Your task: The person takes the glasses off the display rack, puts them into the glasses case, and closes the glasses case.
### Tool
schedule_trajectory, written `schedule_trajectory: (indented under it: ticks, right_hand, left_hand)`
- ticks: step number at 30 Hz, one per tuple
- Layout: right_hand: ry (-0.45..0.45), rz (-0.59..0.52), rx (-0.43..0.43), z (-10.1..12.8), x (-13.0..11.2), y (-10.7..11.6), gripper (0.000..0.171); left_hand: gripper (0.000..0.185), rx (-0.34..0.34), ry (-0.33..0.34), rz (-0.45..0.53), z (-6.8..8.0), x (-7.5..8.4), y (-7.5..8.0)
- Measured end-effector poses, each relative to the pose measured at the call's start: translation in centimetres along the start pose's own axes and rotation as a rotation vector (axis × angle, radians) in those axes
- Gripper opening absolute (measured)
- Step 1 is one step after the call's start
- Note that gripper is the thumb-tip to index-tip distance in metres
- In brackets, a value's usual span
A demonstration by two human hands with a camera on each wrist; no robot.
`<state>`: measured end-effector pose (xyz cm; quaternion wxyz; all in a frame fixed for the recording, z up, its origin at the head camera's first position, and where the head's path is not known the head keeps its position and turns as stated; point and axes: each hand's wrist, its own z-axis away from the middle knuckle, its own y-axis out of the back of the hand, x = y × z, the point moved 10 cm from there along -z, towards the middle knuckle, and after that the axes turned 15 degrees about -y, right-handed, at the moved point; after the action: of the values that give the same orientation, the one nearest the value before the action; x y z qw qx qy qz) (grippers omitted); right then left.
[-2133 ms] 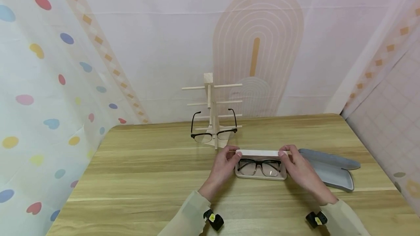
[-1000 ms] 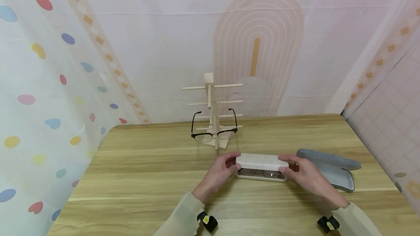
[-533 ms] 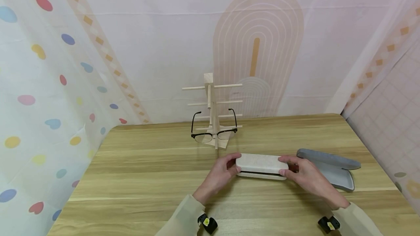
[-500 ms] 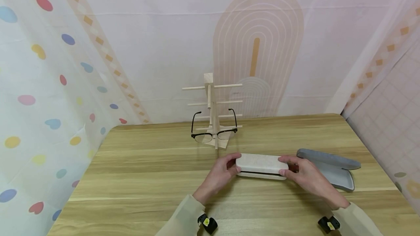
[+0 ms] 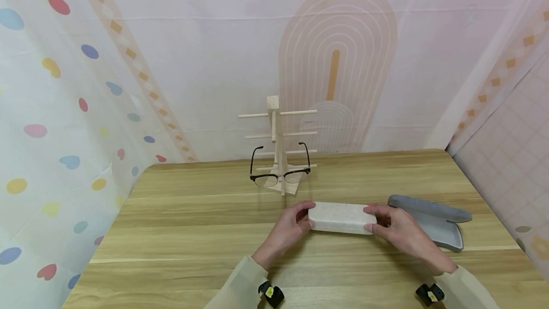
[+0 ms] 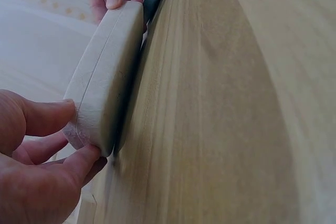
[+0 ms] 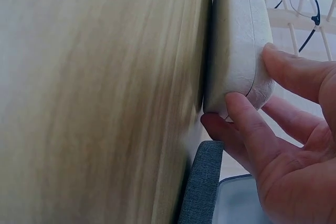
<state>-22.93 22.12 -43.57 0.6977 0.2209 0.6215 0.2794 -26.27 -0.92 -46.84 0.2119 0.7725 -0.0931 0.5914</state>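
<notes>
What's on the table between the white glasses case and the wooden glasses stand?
Nothing. In the head view, only bare table lies between the white glasses case and the wooden glasses stand, whose black glasses hang on its lowest rung.

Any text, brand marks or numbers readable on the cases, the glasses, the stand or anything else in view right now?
None can be read.
White glasses case, held at its ends by the left hand and the right hand: plain, no print shows.
Grey case: no label in view.
Glasses on the wooden stand: no marking legible.
Yellow tags on the wrist devices: too small to read.
Backdrop: shapes only, no words.
</notes>
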Motion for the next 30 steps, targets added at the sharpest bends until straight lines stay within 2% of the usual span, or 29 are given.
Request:
schedule_trajectory:
  ticks: [14, 22, 30]
  right_hand:
    - [-0.059, -0.058, -0.007, 0.0, 0.8, -0.4, 0.037]
    - [-0.035, 0.02, 0.04, 0.1, 0.4, -0.6, 0.037]
    - [0.01, 0.104, 0.102, 0.9, -0.5, -0.4, 0.039]
  left_hand:
    - [0.049, 0.014, 0.015, -0.009, 0.4, -0.1, -0.1]
    - [0.048, 0.017, -0.035, -0.017, 0.5, 0.5, -0.2]
    - [0.051, 0.02, -0.018, -0.015, 0.7, 0.3, -0.1]
